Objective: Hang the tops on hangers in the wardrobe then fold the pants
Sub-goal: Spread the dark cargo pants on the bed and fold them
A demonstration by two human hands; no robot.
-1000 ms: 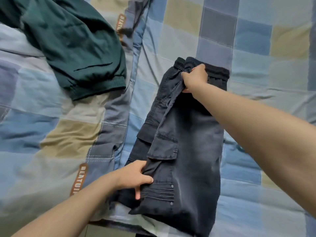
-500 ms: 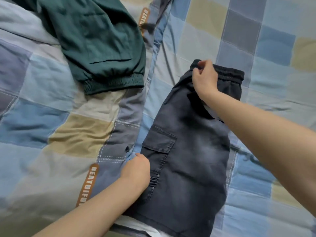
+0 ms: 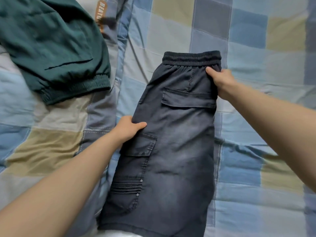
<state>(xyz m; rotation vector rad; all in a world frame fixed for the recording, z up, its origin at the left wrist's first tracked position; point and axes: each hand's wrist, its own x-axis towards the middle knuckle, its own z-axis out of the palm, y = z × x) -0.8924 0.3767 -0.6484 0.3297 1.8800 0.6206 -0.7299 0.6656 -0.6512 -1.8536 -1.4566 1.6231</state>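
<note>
Dark grey cargo pants (image 3: 177,134) lie folded lengthwise on the bed, elastic waistband at the far end, pocket flaps facing up. My left hand (image 3: 128,129) grips the pants' left edge at mid-length, thumb on top and fingers tucked under the fabric. My right hand (image 3: 220,81) grips the right edge just below the waistband, thumb on top. The near end of the pants hangs at the bed's front edge.
A dark green garment (image 3: 51,45) with an elastic hem lies at the upper left. A patchwork quilt (image 3: 256,48) in blue, grey and tan covers the bed, with an orange label (image 3: 100,16) near the top.
The pants went from half-open to lying flat in a lengthwise fold. My right hand moved from the waistband's left corner to the right edge. My left hand slid up the left edge.
</note>
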